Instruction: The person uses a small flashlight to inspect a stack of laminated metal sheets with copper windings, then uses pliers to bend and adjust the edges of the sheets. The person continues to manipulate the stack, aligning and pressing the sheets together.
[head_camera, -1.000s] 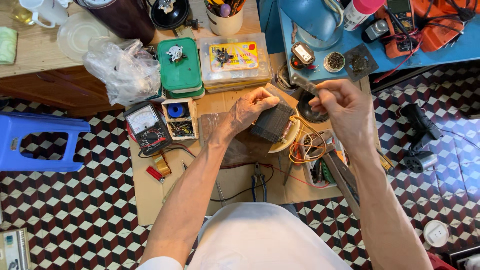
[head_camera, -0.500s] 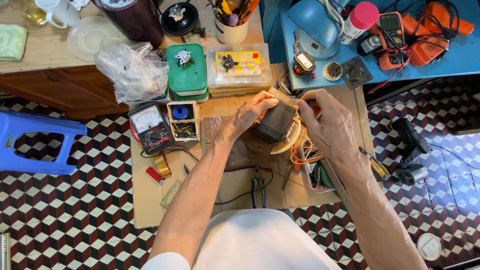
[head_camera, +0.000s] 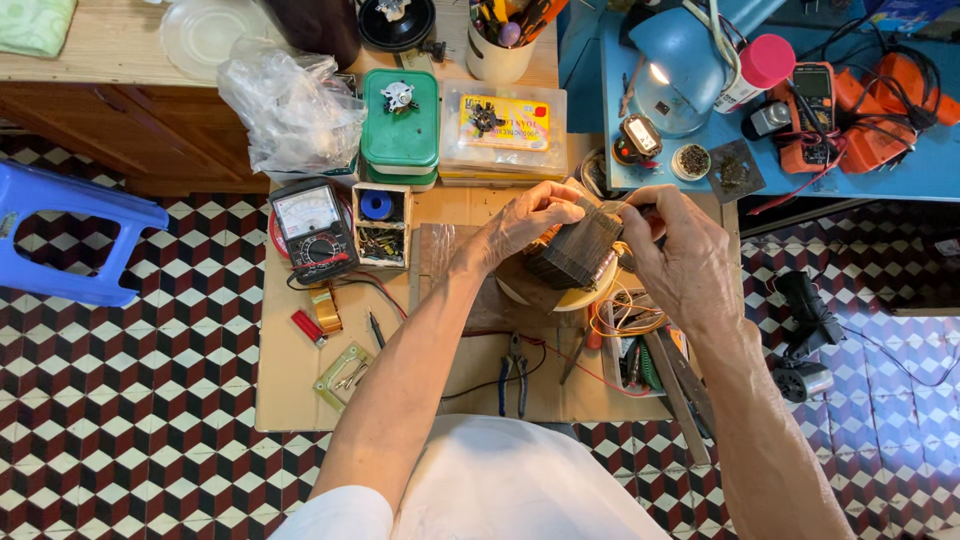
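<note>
Single view only: head-worn cam, looks near-vertically down from above the person's torso. Top of frame = far side of work area. Mid range: forearms, left hand (head_camera: 520, 225) and right hand (head_camera: 680, 260) sit near frame centre over a low cardboard-topped bench (head_camera: 300, 370). Edges take in tiled floor (head_camera: 120, 400), wooden counter (head_camera: 110, 50), blue table (head_camera: 900, 165). No 2nd view, so no overlap.

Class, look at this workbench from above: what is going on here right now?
A person seated at a cluttered small table holds a dark block of stacked metal plates between both hands. The left hand grips its top left edge, and the right hand works at its right side. An analogue meter, pliers and coloured wires lie around it.
</note>
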